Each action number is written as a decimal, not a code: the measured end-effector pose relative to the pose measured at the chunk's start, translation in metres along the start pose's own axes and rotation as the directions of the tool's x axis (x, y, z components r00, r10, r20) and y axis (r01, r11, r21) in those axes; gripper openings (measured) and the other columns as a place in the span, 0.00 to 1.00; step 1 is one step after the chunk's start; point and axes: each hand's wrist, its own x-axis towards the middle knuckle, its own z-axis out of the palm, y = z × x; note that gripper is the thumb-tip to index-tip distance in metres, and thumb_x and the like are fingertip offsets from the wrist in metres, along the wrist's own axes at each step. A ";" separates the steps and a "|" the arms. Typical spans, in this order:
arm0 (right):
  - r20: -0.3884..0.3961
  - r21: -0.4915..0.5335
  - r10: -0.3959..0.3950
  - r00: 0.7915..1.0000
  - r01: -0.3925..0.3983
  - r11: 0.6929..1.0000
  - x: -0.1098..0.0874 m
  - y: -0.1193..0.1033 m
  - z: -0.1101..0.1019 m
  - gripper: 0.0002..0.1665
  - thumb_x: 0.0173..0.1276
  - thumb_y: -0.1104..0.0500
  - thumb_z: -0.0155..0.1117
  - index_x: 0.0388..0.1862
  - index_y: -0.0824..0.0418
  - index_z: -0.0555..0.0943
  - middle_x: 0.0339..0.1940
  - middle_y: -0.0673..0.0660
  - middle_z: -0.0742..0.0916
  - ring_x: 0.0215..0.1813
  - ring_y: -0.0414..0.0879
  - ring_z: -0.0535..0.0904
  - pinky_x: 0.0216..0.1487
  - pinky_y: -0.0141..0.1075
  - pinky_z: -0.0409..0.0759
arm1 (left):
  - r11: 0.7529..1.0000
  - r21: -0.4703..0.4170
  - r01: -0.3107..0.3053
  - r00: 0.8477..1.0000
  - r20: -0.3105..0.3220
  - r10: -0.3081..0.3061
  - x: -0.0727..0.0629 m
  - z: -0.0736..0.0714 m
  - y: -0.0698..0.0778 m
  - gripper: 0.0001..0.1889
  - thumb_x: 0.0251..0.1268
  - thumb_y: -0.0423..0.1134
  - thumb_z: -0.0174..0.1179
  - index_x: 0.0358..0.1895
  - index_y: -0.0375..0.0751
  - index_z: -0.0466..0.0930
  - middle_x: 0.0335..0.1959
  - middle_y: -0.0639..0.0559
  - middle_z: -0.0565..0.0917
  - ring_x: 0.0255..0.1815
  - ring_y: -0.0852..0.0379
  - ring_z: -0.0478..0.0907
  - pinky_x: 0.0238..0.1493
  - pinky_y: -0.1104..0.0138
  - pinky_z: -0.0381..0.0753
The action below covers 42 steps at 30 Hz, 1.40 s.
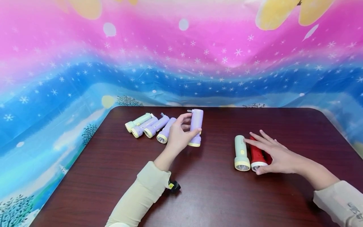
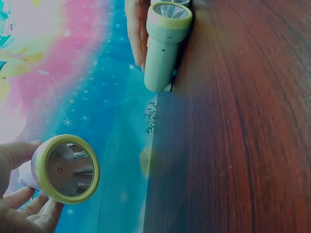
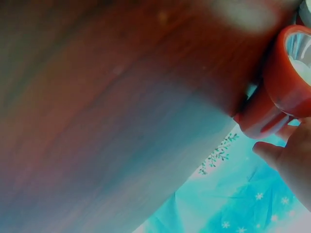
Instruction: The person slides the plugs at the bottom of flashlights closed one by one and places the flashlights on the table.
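Observation:
A purple flashlight (image 1: 196,126) with a pale yellow rim is held upright above the table by my left hand (image 1: 178,132), thumb on one side and fingers on the other. Its lens (image 2: 73,170) faces the camera in the left wrist view. My right hand (image 1: 280,156) spreads its fingers over a red flashlight (image 1: 257,154) with a white rim, thumb near the lens end. Beside that one lies a green flashlight (image 1: 241,154). In the right wrist view, a flashlight with a red rim (image 3: 279,82) is right at the hand; the hand mostly hides it in the head view.
Left of my left hand lies a slanted row: a green flashlight (image 1: 138,122) and purple flashlights (image 1: 156,126), lenses toward me. All rest on a dark wooden table (image 1: 210,195). Behind it hangs a colourful cloth (image 1: 175,63). A small black object (image 1: 174,186) shows by my left cuff.

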 end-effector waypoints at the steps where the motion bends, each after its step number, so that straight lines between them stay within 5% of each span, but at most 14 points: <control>1: -0.002 0.013 0.001 1.000 -0.001 1.000 0.000 0.000 -0.001 0.59 0.48 0.38 0.80 0.78 0.42 0.62 0.82 0.57 0.57 0.83 0.65 0.37 0.60 0.81 0.50 | 1.000 -0.005 -0.001 1.000 -0.001 0.001 0.000 0.000 0.000 0.30 0.52 0.33 0.74 0.61 0.38 0.75 0.51 0.38 0.84 0.43 0.45 0.85 0.46 0.60 0.87; 16: -0.073 0.172 -0.064 0.995 0.076 0.982 0.012 -0.008 -0.012 0.53 0.57 0.53 0.78 0.78 0.48 0.61 0.81 0.64 0.59 0.82 0.67 0.37 0.62 0.80 0.50 | 0.998 -0.059 0.001 1.000 -0.030 -0.003 -0.003 0.009 0.004 0.32 0.52 0.33 0.75 0.62 0.40 0.74 0.53 0.39 0.83 0.45 0.44 0.85 0.47 0.57 0.87; 23: -0.073 0.147 -0.037 0.997 0.047 0.988 0.022 -0.018 -0.017 0.49 0.63 0.52 0.73 0.79 0.45 0.59 0.80 0.62 0.62 0.84 0.54 0.42 0.68 0.73 0.56 | 0.998 -0.060 -0.013 0.999 -0.040 0.011 -0.004 0.015 0.002 0.32 0.51 0.34 0.75 0.62 0.41 0.75 0.52 0.40 0.84 0.44 0.45 0.86 0.46 0.58 0.88; 30: -0.058 0.173 0.000 0.998 0.011 0.985 0.037 -0.029 -0.020 0.48 0.67 0.52 0.69 0.80 0.43 0.56 0.81 0.63 0.60 0.80 0.68 0.50 0.67 0.73 0.57 | 0.999 -0.050 -0.014 0.999 -0.043 0.012 -0.005 0.020 0.004 0.32 0.51 0.36 0.76 0.62 0.42 0.75 0.52 0.41 0.84 0.44 0.46 0.86 0.46 0.59 0.88; 42: -0.106 0.270 -0.014 0.994 0.043 0.962 0.066 -0.044 -0.023 0.43 0.71 0.55 0.65 0.80 0.45 0.57 0.80 0.59 0.63 0.79 0.63 0.56 0.68 0.73 0.59 | 0.999 -0.043 -0.033 0.998 -0.061 0.031 -0.006 0.025 0.002 0.31 0.52 0.36 0.76 0.61 0.43 0.75 0.51 0.41 0.84 0.45 0.47 0.87 0.46 0.59 0.88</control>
